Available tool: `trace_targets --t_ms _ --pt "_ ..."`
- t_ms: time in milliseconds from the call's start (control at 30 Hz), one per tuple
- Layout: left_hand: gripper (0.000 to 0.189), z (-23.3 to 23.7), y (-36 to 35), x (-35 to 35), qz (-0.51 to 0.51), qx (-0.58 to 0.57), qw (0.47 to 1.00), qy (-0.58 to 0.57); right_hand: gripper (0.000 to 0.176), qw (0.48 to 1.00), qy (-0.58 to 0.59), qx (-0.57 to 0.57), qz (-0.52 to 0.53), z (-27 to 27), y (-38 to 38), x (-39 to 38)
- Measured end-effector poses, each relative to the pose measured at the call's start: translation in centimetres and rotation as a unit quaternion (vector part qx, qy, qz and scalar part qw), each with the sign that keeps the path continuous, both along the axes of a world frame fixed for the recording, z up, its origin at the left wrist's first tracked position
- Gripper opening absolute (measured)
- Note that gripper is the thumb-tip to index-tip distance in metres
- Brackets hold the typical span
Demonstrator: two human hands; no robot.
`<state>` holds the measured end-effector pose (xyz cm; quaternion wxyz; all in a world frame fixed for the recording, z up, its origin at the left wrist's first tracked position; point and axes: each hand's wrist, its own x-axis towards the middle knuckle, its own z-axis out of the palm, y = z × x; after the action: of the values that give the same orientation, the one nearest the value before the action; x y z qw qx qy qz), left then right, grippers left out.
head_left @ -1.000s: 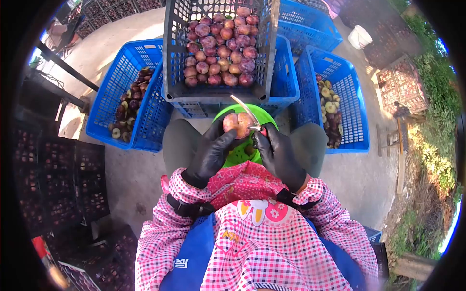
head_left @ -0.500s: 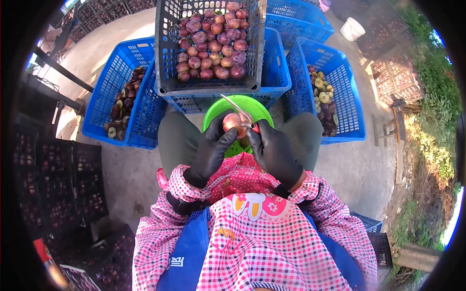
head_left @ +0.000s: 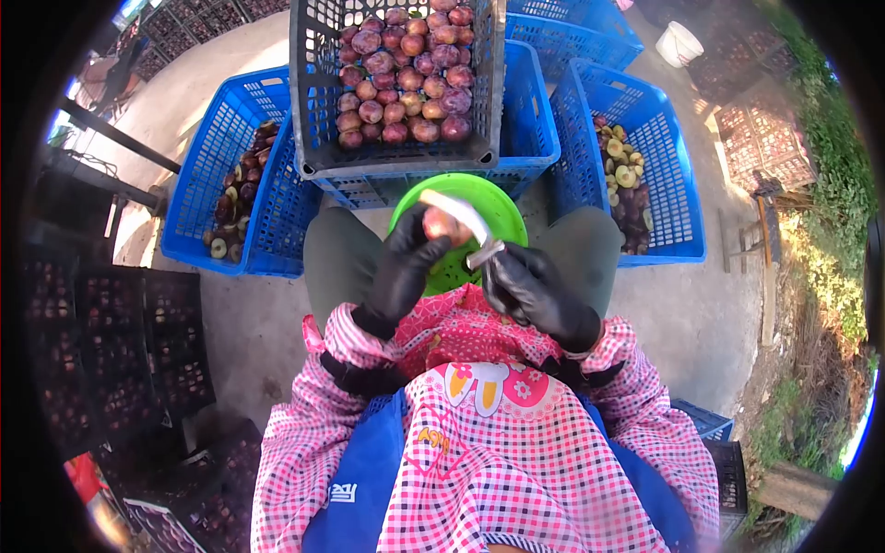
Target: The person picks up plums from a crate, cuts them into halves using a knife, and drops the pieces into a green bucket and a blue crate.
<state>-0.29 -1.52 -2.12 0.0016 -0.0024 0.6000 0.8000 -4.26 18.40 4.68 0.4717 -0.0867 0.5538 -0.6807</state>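
Observation:
In black gloves, both my hands work above a bright green basin (head_left: 513, 214) between my knees. My left hand (head_left: 396, 272) is closed around a reddish plum (head_left: 442, 224), gripping it from the left side. My right hand (head_left: 536, 291) is wrapped around the handle of a knife (head_left: 464, 215). Its pale blade, smeared by motion, points up and left and overlaps the top of the plum in this view. Past the basin, a black crate (head_left: 396, 158) of whole plums (head_left: 406, 78) rests on a blue crate (head_left: 530, 111).
A blue crate (head_left: 189, 217) on the left holds dark cut plums. Another blue crate (head_left: 678, 207) on the right has yellowish and dark pieces. Stacked dark crates (head_left: 115, 346) full of fruit line the left side. Farther off at the right stands a white bucket (head_left: 679, 44).
The knife has swung away from the plum's right side, its blade now above it. My right hand has shifted right and slightly down, while my left hand keeps the plum.

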Motion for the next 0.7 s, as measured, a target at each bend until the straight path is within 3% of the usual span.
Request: trace_targets --t_ms 67,100,200,233,333,700 --pt "0.051 -1.5 0.0 -1.0 0.023 0.172 0.983 -0.054 0.029 0.946 0.29 0.063 -0.13 -2.3 -0.9 0.4" --pt "0.05 -1.9 0.0 -1.0 0.022 0.267 0.96 -0.084 0.027 0.901 0.389 0.16 -0.11 -2.4 -0.8 0.4" --pt "0.048 -2.5 0.5 -0.8 0.033 0.277 0.957 -0.074 0.025 0.854 0.459 0.227 -0.091 -4.1 -1.3 1.2" --pt "0.048 -2.8 0.6 -0.8 0.049 0.199 0.977 -0.058 0.024 0.848 0.465 0.231 -0.104 -4.3 -1.6 1.4" --pt "0.05 -2.9 0.7 -0.9 0.086 0.147 0.985 -0.019 0.025 0.834 0.476 0.263 -0.09 -4.2 -1.8 1.8" --pt "0.06 -1.8 0.5 -0.6 0.085 0.072 0.994 0.01 0.029 0.83 0.496 0.24 -0.089 -6.5 -2.1 1.3"
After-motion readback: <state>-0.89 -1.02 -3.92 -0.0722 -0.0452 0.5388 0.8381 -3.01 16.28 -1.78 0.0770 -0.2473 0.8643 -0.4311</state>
